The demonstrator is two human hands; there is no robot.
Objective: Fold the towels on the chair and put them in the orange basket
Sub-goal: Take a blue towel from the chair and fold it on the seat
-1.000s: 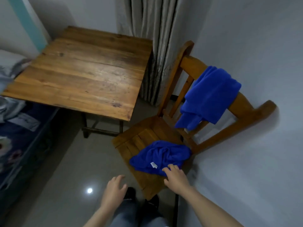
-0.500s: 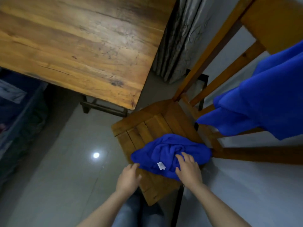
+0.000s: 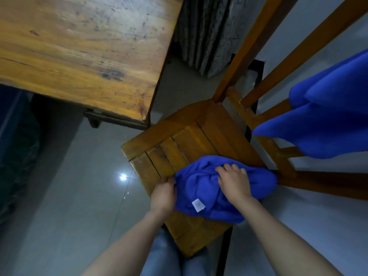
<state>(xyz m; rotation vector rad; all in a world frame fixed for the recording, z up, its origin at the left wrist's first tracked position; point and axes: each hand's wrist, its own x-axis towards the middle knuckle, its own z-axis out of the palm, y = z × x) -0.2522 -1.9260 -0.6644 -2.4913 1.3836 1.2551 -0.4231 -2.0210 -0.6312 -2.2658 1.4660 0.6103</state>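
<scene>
My left hand point(image 3: 164, 193) pinches the left edge of the crumpled towel point(image 3: 201, 188); my right hand point(image 3: 234, 181), fingers curled, grips its bunched middle. It lies at the rear edge of the chair point(image 3: 179, 144) seat, long axis left to right, label point(image 3: 198, 205) toward me. A second towel point(image 3: 322, 116) drapes the backrest point(image 3: 256, 36).

The one view, worn on the head, looks steeply down and slightly forward, close over the chair seat point(image 3: 179, 140) at frame centre. The left hand point(image 3: 163, 193) and right hand point(image 3: 234, 183) reach in from the bottom edge onto the blue towel point(image 3: 201, 188). The wide lens bows the surface point(image 3: 79, 46) at upper left, with the floor point(image 3: 69, 196) below it.
</scene>
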